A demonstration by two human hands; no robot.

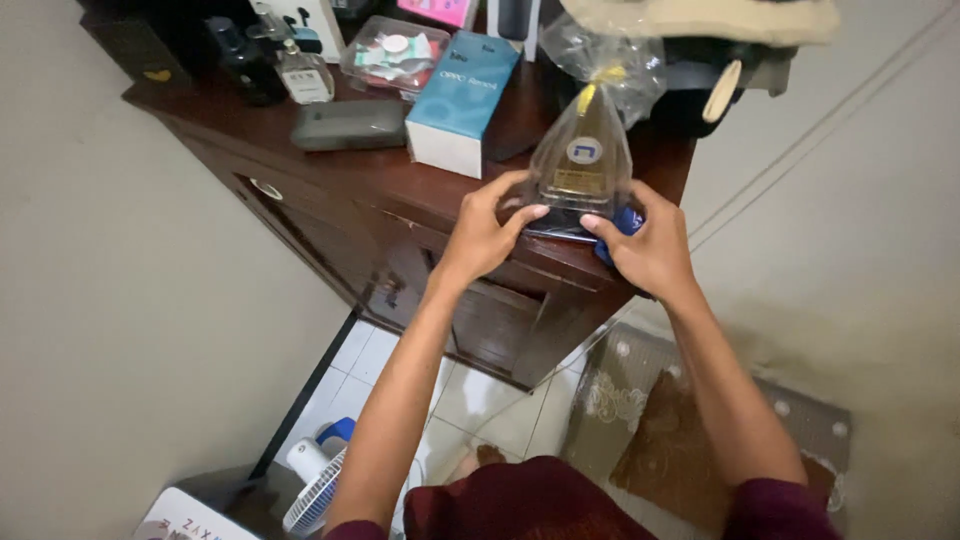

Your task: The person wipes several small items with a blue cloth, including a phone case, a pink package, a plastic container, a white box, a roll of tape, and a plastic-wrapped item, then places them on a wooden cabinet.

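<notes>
1. Two hands are seen at the near edge of a dark wooden cabinet [330, 190], both set on a pyramid-shaped trophy [581, 165] that is wrapped in clear plastic tied at the top with a yellow ribbon [590, 92].
2. The left hand [485, 228] is pressed against the trophy's left lower side; its fingers [520, 222] are curved and spread along the dark base, clamped on it rather than hanging free.
3. The right hand [650, 245] is placed at the right lower corner, with the thumb laid across the front of the base. A blue cloth [622, 225] is pinched between this hand and the trophy, so the fingers are closed on both.
4. The trophy is stood upright on the cabinet top, near the front edge and right of centre. Whether its base is fully resting or slightly lifted cannot be told.
5. As for progress, the trophy is judged to be held steady with the cloth already brought to it; its plastic wrap is still on and tied.
6. Left of the trophy a light blue box [460, 95] lies flat, and a grey case [350, 125] lies further left. Perfume bottles [300, 70] and a clear plastic container [395, 52] stand at the far side.
7. On the floor, a patterned mat [650, 420] lies to the right and a small white fan [315, 485] to the near left.
</notes>
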